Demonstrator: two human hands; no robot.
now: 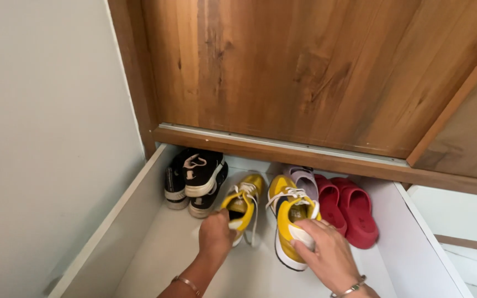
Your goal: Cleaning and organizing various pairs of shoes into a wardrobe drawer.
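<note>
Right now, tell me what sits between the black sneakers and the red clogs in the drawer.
In the head view, two yellow sneakers and a lilac shoe lie between the black sneakers and red clogs.

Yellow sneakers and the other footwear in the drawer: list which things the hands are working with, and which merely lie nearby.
In hand:
left hand grips the left yellow sneaker
right hand grips the right yellow sneaker

Lying about:
black sneakers
red clogs
lilac shoe
white drawer

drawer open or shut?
Open. The white drawer is pulled out from under the wooden cabinet front, its inside showing; each hand holds a yellow sneaker inside it.
</note>
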